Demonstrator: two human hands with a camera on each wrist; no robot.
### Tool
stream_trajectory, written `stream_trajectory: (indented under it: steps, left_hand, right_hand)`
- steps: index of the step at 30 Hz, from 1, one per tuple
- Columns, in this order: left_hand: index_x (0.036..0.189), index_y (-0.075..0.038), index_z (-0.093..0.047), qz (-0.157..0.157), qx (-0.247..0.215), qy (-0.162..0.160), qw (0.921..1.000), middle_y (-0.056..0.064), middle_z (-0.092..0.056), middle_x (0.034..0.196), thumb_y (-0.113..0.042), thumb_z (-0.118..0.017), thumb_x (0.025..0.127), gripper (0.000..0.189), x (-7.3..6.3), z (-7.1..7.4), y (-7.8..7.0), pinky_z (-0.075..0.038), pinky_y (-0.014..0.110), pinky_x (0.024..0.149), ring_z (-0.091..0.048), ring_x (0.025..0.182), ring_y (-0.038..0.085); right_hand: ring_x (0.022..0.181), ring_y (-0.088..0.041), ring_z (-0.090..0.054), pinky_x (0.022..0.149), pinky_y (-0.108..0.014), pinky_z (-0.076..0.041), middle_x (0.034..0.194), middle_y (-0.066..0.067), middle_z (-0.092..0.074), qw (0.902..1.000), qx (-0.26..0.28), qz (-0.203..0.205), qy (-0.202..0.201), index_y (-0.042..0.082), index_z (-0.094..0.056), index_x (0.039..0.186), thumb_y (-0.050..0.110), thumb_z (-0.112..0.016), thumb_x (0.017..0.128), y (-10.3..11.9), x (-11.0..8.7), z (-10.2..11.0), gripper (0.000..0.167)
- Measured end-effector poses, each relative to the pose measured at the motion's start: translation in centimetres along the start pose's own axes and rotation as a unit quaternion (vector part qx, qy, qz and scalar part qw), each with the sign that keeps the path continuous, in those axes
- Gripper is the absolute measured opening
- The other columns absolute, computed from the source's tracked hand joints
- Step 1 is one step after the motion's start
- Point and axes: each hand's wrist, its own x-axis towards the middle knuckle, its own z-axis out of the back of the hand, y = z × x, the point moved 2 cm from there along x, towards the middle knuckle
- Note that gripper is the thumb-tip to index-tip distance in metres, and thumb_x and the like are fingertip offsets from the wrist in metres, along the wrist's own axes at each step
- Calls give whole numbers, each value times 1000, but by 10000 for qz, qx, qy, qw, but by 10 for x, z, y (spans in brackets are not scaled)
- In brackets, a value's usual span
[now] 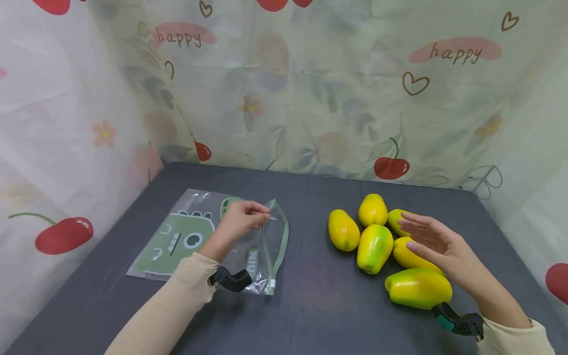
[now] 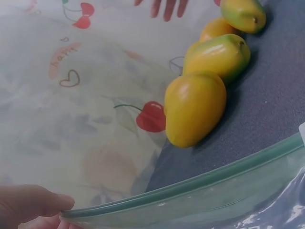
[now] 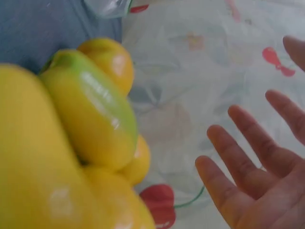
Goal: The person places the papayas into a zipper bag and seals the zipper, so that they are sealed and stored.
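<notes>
A clear zip bag (image 1: 191, 236) with a green cartoon print lies on the left of the dark table. My left hand (image 1: 241, 219) pinches the bag's upper edge near its mouth between thumb and fingers. In the left wrist view, the green zip strip (image 2: 190, 183) runs rightward from the pinching thumb. Several yellow-green mangoes (image 1: 374, 249) sit clustered on the table's right half. Over the right side of this cluster hovers my right hand (image 1: 441, 246), palm turned inward and holding nothing. Its fingers (image 3: 252, 143) are spread and extended in the right wrist view, apart from the mangoes.
A white slider (image 1: 271, 283) sits at the near end of the bag's zip. Patterned cloth (image 1: 301, 98) with cherries and hearts hangs behind and at both sides of the table (image 1: 310, 315). A thin looped wire (image 1: 485, 182) is at the far right corner.
</notes>
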Motion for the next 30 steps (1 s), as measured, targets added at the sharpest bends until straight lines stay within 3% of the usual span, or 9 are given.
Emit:
stream_trajectory:
  steps: [8,15,22,30]
  left_hand:
    - [103,0,-68,35,-358,49,9993,3,-66,84,-10,-65,90,17,-5,5,-9,-54,43,81,-62,80,21]
    - [108,1,-68,-12,-408,64,9991,3,-68,88,-12,-65,89,22,-10,9,-19,-53,37,79,-61,75,15]
    - [112,2,-66,-3,-766,147,9970,2,-67,92,-12,-63,91,25,-16,11,-26,-51,43,89,-61,80,17]
    - [108,1,-66,-93,-1137,193,9933,5,-65,95,-11,-64,92,20,-22,13,-33,-52,31,78,-60,78,16]
  right_hand:
    - [118,9,-51,88,-8,-45,131,22,-55,9999,75,-77,54,5,-41,144,0,-53,96,-25,-22,4,49]
    - [118,10,-52,85,-10,-48,131,18,-56,9995,146,-279,59,2,-41,142,-1,-54,96,-41,-35,4,48]
    - [117,13,-51,84,-9,-47,132,22,-54,9995,-2,-307,-8,-2,-42,140,-1,-56,95,-50,-48,7,48]
    - [118,13,-50,87,-7,-45,133,22,-53,9998,-116,-158,-55,-3,-44,137,-6,-59,91,-59,-60,7,49]
